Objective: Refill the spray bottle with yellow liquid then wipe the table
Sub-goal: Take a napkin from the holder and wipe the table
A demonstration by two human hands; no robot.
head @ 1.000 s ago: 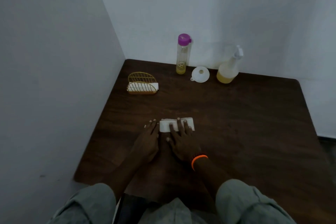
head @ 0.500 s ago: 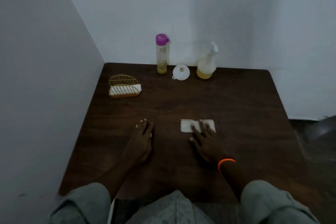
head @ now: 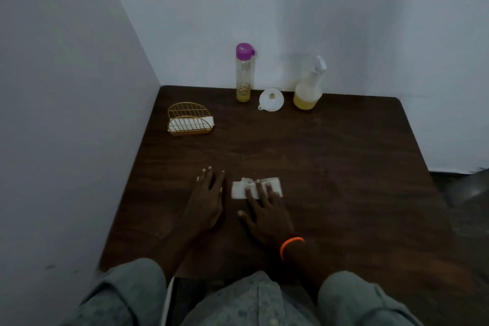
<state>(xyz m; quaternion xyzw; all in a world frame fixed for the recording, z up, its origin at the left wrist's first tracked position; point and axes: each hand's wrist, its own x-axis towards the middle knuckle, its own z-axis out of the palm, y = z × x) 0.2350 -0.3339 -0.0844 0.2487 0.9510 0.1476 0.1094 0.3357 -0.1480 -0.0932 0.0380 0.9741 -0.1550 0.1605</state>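
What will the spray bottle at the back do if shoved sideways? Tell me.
The spray bottle is tall with a trigger head on a narrow neck, so a high push could tip it. Liquid fills only its bottom, so it is probably light and may slide on the table.

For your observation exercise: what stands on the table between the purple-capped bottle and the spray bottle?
In the head view, a white funnel sits between the bottle and the spray bottle, mouth up, touching neither.

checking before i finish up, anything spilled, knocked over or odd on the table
Nothing stands out. The spray bottle and the purple-capped bottle stand upright at the back, with the funnel lying between them. No puddle shows on the dark table. The right hand presses a slightly rumpled white tissue.
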